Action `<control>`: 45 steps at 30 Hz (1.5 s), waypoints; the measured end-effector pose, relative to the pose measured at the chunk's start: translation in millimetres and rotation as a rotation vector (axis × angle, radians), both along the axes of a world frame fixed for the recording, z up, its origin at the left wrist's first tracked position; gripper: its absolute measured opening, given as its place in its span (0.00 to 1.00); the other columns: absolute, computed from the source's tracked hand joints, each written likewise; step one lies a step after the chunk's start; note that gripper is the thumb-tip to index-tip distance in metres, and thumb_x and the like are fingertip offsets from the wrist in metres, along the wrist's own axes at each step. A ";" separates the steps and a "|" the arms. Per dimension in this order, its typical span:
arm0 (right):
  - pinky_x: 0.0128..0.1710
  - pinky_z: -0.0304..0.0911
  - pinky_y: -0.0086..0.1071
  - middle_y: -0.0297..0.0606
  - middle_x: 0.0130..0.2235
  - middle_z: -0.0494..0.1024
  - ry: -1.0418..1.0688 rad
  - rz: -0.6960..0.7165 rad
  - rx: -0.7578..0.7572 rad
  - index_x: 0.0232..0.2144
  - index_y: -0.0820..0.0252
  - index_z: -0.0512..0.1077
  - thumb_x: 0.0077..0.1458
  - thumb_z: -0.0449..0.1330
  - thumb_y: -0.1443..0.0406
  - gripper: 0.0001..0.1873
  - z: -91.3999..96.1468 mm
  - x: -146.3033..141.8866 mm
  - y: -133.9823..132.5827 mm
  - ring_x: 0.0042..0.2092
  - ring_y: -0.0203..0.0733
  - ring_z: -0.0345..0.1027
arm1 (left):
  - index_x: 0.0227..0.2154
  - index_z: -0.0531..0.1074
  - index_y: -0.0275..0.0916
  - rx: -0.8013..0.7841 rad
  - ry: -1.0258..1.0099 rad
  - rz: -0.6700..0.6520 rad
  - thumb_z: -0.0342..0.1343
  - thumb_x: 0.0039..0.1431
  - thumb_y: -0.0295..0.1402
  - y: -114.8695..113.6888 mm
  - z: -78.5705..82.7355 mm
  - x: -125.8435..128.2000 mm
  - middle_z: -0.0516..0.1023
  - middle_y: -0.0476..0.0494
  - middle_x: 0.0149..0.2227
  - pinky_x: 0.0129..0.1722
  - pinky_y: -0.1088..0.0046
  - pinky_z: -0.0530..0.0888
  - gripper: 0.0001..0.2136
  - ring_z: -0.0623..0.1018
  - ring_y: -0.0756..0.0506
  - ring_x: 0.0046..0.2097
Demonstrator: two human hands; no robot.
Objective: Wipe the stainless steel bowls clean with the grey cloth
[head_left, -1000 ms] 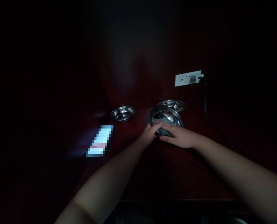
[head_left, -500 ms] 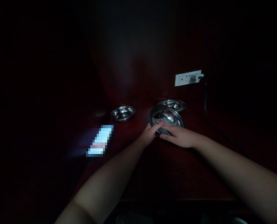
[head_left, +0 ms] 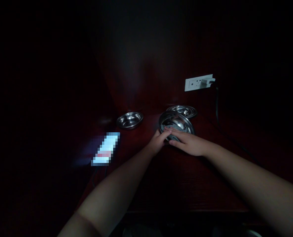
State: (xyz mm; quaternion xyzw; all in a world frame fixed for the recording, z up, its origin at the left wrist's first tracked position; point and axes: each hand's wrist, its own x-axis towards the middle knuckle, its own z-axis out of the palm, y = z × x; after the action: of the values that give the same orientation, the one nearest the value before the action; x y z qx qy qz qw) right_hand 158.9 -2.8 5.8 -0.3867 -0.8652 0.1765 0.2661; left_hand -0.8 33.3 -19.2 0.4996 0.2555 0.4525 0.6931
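A shiny metal bowl (head_left: 183, 122) is tilted toward me above the dark red tabletop. My left hand (head_left: 157, 142) grips its near left rim, thumb lying over the edge and the other fingers hidden behind it. Inside the bowl lies a grey cloth (head_left: 174, 127), bunched under the fingers of my right hand (head_left: 189, 142). That hand presses the cloth against the inner wall, its fingertips partly hidden by the left thumb.
Behind the tilted bowl are more metal bowls (head_left: 186, 110), apparently stacked. Another metal bowl (head_left: 130, 120) stands to the left. A lit, pixelated phone (head_left: 106, 148) lies nearer. The back wall carries a white socket (head_left: 198, 83) with a plug and a dark cable (head_left: 217, 105).
Almost nothing differs. The fingers of my right hand have shifted very slightly on the cloth, while my left hand and the bowl stay in place.
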 end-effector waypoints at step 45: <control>0.64 0.43 0.51 0.41 0.66 0.50 -0.141 -0.102 0.085 0.61 0.59 0.58 0.59 0.47 0.66 0.27 -1.6 2.7 5.4 0.67 0.49 0.40 | 0.50 0.67 0.41 -0.016 0.042 -0.057 0.61 0.47 0.39 -7.0 6.0 -0.7 0.76 0.41 0.47 0.44 0.66 0.71 0.25 0.76 0.42 0.46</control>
State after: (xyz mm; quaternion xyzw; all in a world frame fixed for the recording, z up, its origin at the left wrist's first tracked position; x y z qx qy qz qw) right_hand 161.6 2.7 4.2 -0.4299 -0.8677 0.0982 0.2294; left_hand -1.5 26.3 -13.3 0.5103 0.2593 0.4201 0.7042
